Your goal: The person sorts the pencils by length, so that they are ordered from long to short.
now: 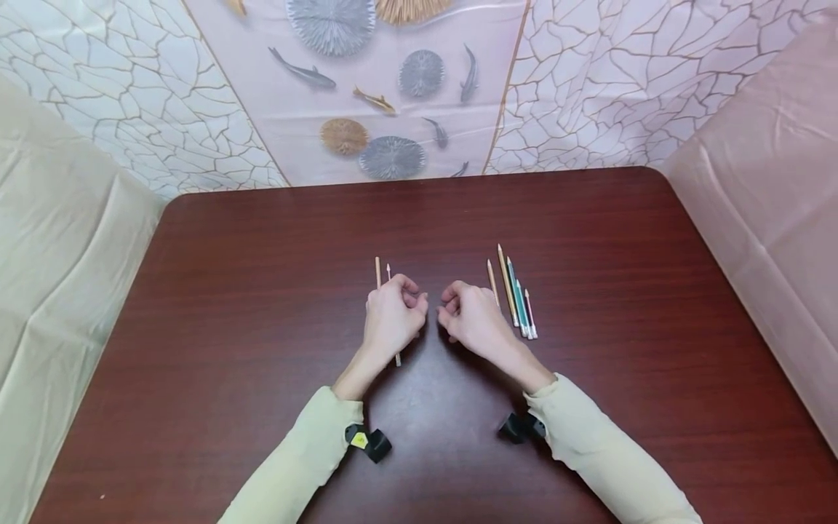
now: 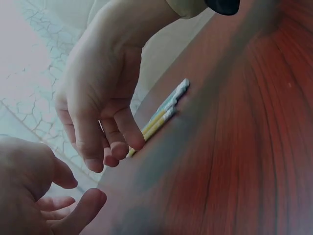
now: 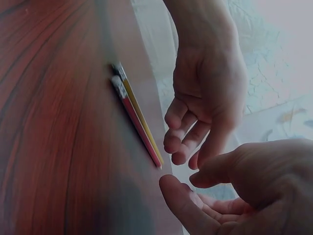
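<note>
My left hand and right hand face each other above the table, a small gap between them. Fingers on both are loosely bent, and neither holds anything. Partly hidden under the left hand lie two pencils; the right wrist view shows a red pencil beside a yellow pencil, eraser ends toward the viewer. Just right of the right hand lies a group of several pencils, among them a tan pencil, a longer yellow pencil, a green pencil and a short dark red pencil.
The dark reddish-brown table has rounded far corners. Behind it hangs a patterned cloth, with pale fabric at both sides. A small black camera sits at the left cuff, another at the right.
</note>
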Action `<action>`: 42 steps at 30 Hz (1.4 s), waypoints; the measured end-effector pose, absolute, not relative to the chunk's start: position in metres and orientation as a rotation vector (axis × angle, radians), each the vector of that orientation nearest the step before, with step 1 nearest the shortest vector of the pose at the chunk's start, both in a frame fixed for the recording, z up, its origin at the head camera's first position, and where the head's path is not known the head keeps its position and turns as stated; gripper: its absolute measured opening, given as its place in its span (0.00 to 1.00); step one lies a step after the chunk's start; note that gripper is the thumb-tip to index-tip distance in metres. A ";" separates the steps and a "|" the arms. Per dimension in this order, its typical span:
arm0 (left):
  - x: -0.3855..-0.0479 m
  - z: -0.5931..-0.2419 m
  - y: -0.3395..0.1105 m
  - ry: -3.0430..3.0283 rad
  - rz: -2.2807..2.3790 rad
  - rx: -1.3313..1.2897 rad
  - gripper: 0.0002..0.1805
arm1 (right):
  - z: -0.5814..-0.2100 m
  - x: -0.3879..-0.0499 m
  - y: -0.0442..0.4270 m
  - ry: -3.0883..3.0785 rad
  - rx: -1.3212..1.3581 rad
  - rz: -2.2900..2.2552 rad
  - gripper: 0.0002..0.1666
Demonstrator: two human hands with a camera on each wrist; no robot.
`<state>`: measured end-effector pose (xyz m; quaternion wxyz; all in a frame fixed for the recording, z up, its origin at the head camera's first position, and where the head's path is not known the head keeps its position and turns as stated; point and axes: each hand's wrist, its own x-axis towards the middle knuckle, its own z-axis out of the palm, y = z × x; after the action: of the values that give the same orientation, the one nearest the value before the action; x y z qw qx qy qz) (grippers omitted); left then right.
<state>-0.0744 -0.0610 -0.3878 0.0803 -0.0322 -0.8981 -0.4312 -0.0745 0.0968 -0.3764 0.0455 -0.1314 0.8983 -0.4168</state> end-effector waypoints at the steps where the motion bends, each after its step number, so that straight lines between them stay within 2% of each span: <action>1: -0.075 -0.387 -0.058 -2.694 -1.315 -0.100 0.05 | -0.376 -0.074 0.100 2.745 -0.386 -1.277 0.07; 18: -0.087 -0.381 0.003 -2.788 -1.612 -0.153 0.06 | -0.369 -0.076 0.171 2.762 -0.051 -1.332 0.08; 27: -0.098 -0.384 0.033 -2.824 -1.700 -0.138 0.05 | -0.373 -0.079 0.198 2.803 -0.002 -1.277 0.09; 37: -0.109 -0.389 0.055 -2.900 -1.272 -0.260 0.05 | -0.375 -0.079 0.204 2.786 0.051 -1.286 0.10; 42: -0.112 -0.394 0.062 -2.909 -1.208 -0.269 0.11 | -0.374 -0.078 0.205 2.771 0.073 -1.287 0.10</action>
<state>-0.1123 0.0617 -0.3941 -0.0100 -0.0850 -0.9202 -0.3821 -0.0775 0.2046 -0.3741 0.0430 0.0237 0.9059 -0.4207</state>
